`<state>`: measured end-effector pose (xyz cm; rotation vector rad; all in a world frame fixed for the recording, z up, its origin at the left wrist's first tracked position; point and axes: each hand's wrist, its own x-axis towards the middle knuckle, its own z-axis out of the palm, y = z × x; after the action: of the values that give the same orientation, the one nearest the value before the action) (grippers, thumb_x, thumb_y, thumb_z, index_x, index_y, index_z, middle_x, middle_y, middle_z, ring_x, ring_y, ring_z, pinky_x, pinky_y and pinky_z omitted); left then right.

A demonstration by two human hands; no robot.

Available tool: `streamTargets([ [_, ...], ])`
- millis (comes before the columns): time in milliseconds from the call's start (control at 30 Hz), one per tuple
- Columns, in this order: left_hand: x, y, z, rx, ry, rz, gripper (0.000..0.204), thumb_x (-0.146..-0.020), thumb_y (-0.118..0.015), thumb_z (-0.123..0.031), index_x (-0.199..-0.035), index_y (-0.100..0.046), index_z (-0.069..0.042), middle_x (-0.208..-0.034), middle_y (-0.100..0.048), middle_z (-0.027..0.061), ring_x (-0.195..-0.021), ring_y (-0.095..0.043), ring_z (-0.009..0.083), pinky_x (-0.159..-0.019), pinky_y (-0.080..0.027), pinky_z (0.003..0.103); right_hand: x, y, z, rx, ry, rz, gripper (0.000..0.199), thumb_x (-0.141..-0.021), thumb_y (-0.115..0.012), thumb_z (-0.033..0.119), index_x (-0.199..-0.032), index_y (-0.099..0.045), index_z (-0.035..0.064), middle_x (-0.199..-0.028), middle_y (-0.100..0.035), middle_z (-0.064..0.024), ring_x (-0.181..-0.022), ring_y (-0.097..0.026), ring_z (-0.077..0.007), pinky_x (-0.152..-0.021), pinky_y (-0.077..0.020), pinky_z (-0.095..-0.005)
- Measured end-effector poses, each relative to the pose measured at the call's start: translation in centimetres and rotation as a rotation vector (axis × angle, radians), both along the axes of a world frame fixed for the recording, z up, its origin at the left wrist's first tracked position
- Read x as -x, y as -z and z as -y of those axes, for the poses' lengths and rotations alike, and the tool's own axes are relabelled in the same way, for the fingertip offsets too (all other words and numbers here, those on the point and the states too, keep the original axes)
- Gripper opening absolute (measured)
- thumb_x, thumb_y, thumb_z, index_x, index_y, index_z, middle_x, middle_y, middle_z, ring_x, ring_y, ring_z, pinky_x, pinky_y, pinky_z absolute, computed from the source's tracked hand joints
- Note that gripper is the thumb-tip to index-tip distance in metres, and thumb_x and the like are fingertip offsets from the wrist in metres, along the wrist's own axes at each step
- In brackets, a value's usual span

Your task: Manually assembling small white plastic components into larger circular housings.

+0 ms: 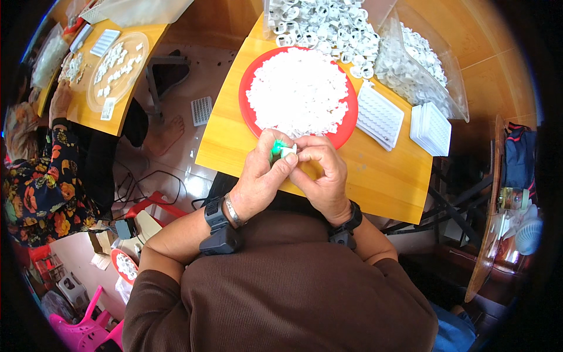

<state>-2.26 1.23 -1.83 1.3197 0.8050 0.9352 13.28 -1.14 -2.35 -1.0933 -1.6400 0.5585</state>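
My left hand (256, 180) and my right hand (326, 183) meet at the near edge of a red round tray (248, 115) heaped with small white plastic pieces (299, 88). Between my fingertips is a small white plastic part (288, 152), pinched from both sides. Something bright green (277, 146) shows between the thumb and forefinger of my left hand, against the white part; its kind is partly hidden. The fingers of both hands are closed, with the right thumb and forefinger forming a loop.
Grey-white ring-shaped parts (328, 26) pile up behind the tray, beside a clear bag of white parts (410, 70). Stacked white pocketed trays (380, 116) and another tray stack (431, 129) lie to the right. At left, another person's hand (61, 97) rests at a second table (126, 111).
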Motion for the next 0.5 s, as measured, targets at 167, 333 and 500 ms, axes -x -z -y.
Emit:
streamTargets([
  [167, -0.10, 0.37, -0.02, 0.089, 0.016, 0.042, 0.017, -0.094, -0.053, -0.013, -0.107, -0.046, -0.005, -0.087, -0.051, 0.0014, -0.078, -0.046, 0.0074, -0.068, -0.042, 0.023, -0.08, 0.15, -0.09, 0.014, -0.002, 0.004, 0.027, -0.072, -0.074, -0.003, -0.090, -0.057, 0.0050, -0.100, -0.063, -0.0119, -0.092, -0.063, -0.0256, -0.079, -0.0502, -0.0332],
  [333, -0.28, 0.71, -0.03, 0.159, 0.034, 0.133, 0.017, -0.094, -0.052, -0.011, -0.108, -0.045, -0.004, -0.084, -0.051, 0.0021, -0.075, -0.046, 0.0079, -0.067, -0.041, 0.023, -0.13, 0.37, -0.23, 0.006, 0.034, 0.015, 0.026, -0.073, -0.074, -0.004, -0.093, -0.059, 0.0040, -0.101, -0.063, -0.0114, -0.091, -0.063, -0.0241, -0.078, -0.0507, -0.0319],
  [500, -0.17, 1.09, -0.22, 0.167, 0.041, 0.125, 0.017, -0.094, -0.051, -0.009, -0.109, -0.046, -0.004, -0.084, -0.051, 0.0020, -0.076, -0.046, 0.0081, -0.067, -0.041, 0.024, 0.01, 0.19, -0.28, -0.002, 0.048, 0.025, 0.025, -0.072, -0.073, -0.005, -0.091, -0.059, 0.0035, -0.101, -0.063, -0.0115, -0.091, -0.063, -0.0242, -0.078, -0.0510, -0.0322],
])
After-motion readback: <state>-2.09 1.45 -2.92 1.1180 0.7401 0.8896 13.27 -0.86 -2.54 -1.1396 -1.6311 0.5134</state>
